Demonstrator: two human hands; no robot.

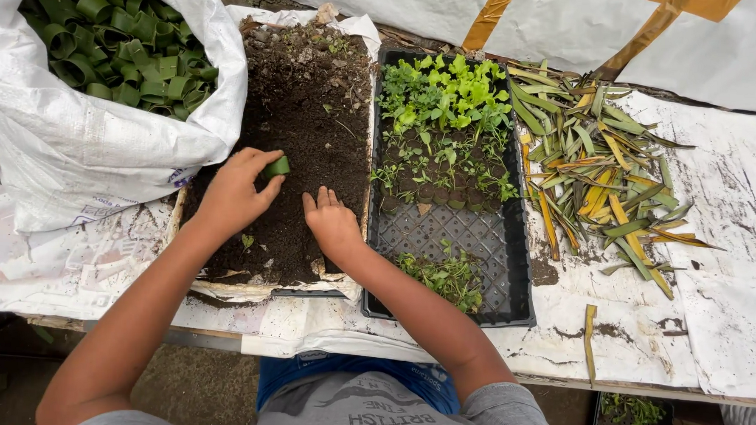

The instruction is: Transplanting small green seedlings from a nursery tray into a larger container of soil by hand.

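Note:
My left hand (234, 193) pinches a small green leaf-strip ring (277, 166) just above a bed of dark soil (310, 107). My right hand (331, 223) lies flat on the soil beside it, fingers together, palm down, holding nothing. To the right of the soil stands a black seedling tray (445, 237); green seedlings (446, 105) fill its far half and a small loose clump (447, 275) lies near its front.
A big white sack (83, 153) full of green leaf rings (118, 44) sits at the left. A heap of cut green and yellow leaf strips (597, 167) lies right of the tray on a soiled white sheet (733, 253). The table's front edge (608, 386) runs below.

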